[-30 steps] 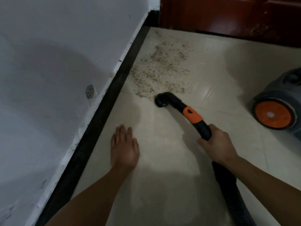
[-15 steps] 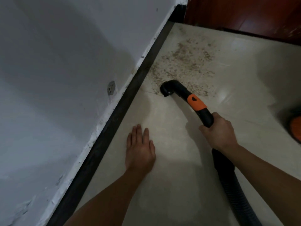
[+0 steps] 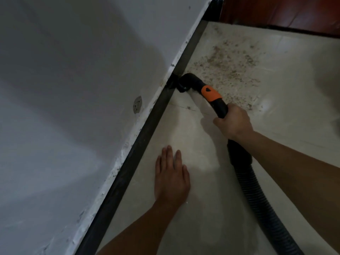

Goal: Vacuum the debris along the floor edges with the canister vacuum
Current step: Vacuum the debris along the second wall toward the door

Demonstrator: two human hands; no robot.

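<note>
Here, nozzle (image 3: 185, 83): tip against the baseboard (image 3: 147, 129) at the left edge of the floor (image 3: 202, 218).
Debris (image 3: 230, 65): just beyond it, toward the far-left corner.
Right hand (image 3: 233, 124): you grip the hose handle (image 3: 220, 105).
Left hand (image 3: 171, 179): flat on the floor, fingers straight.

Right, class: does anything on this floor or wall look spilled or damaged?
Yes. Brownish debris lies scattered over the pale floor tiles beside the vacuum nozzle. The white wall has a chipped, ragged paint edge above the dark skirting, and a round patch low down.
</note>
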